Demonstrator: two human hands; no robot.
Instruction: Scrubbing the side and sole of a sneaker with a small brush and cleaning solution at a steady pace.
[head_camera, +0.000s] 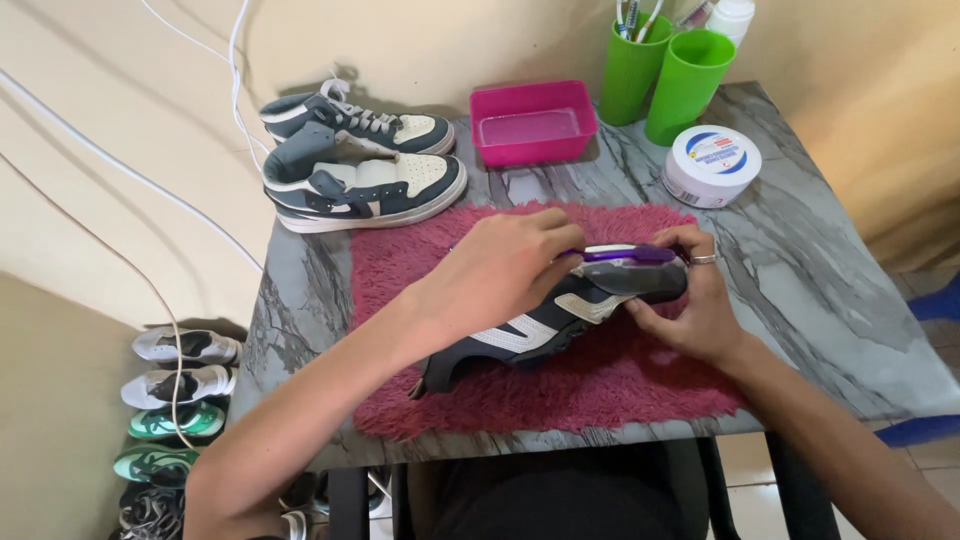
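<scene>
Purple brush (628, 254) gripped in left hand (500, 270), right hand (690, 300) clasping dark sneaker (540, 325), both hands closed.

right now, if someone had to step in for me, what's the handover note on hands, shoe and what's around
Left hand: gripping a purple brush, pressed on the toe of the dark shoe.
Right hand: steadying the toe end of the shoe.
The shoe lies on its side on the red mat.
Pink tub of liquid, white jar with lid on, two green cups behind.
A pair of sneakers sits at the back left.
Done: cannot tell how clean. Left: the pair looks untouched.
</scene>
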